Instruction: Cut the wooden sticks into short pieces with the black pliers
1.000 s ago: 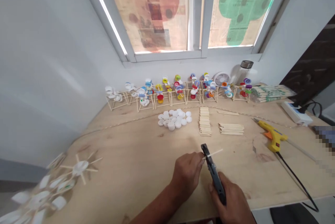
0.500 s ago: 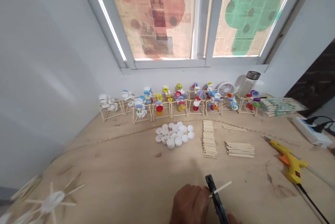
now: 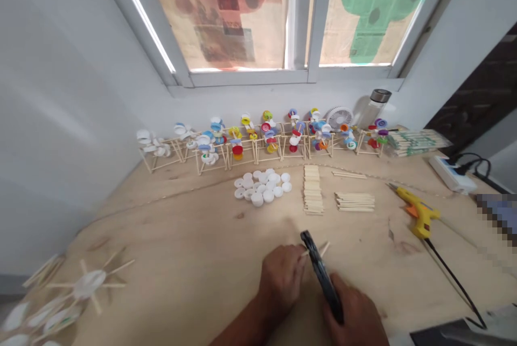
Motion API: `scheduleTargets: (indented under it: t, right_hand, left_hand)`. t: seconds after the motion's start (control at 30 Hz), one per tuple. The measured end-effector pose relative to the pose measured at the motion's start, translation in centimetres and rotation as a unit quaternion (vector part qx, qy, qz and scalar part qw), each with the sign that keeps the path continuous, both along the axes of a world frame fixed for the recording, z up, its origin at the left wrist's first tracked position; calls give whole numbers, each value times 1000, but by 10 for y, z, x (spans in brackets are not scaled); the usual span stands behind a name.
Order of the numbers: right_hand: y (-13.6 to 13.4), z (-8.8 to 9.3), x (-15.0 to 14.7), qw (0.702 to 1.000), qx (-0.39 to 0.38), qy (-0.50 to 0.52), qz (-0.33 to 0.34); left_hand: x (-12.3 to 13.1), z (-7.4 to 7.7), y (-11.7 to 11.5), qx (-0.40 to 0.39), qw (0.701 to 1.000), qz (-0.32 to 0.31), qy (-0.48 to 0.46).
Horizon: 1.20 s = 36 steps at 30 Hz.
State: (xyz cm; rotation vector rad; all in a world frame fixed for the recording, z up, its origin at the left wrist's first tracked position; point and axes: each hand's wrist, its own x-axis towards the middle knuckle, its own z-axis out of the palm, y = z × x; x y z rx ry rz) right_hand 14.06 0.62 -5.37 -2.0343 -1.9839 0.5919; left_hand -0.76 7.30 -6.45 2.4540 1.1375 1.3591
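Note:
My left hand (image 3: 283, 273) is closed with its fingertips pinching a thin wooden stick (image 3: 305, 253). My right hand (image 3: 355, 311) is wrapped around a long black hand tool (image 3: 321, 270) that looks like pliers. The tool's upper end lies across the stick. On the tool's right side a stick piece (image 3: 325, 249) shows at a steeper angle; I cannot tell whether it is still joined. Beyond my hands lie white bottle caps (image 3: 257, 199), a column of short sticks (image 3: 313, 189) and a pile of longer sticks (image 3: 355, 202).
Stick frames with coloured cap wheels (image 3: 237, 149) line the wall beside a small fan (image 3: 339, 118) and a bottle (image 3: 374, 109). A yellow glue gun (image 3: 422, 216) with a black cord lies right, near a power strip (image 3: 451, 174). A stick-spoked disc (image 3: 89, 284) lies left.
The view has tipped down, showing more of both hands. The stick's part right of the tool now points more steeply upward and looks shorter. Both hands keep their hold.

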Motion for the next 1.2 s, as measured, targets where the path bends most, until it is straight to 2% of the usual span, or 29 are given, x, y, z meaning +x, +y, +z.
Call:
scheduleTargets:
  t: [0.17,0.27,0.37,0.47,0.53,0.63,0.77,0.93,1.03,1.2]
  right_hand:
    - [-4,21,8,991,-39,125,-13]
    - [-9,25,15,968,-34,245,-30]
    - [-15,20,22,921,-41,381,-67]
    - [-22,14,27,860,-36,497,-112]
    - [-24,12,28,827,-29,547,-129]
    - [-26,14,30,799,-16,587,-131]
    - [-26,14,32,783,-10,609,-126]
    - [-27,8,35,786,-9,606,-121]
    - [-28,4,36,791,-11,600,-117]
    - [-28,2,36,794,-15,598,-113]
  left_hand:
    - [1,-3,-2,-109,991,67,-46]
    - [3,-1,-1,-163,983,83,-34]
    - [9,6,0,-173,982,71,9]
    - [24,14,-1,-184,977,45,101]
    - [38,17,-1,-192,966,34,169]
    - [58,15,-3,-183,948,51,255]
    - [72,6,-7,-132,929,86,334]
    - [67,2,-4,-101,921,77,369]
    - [59,7,9,-89,918,64,382]
    - [53,19,47,-64,916,55,391]
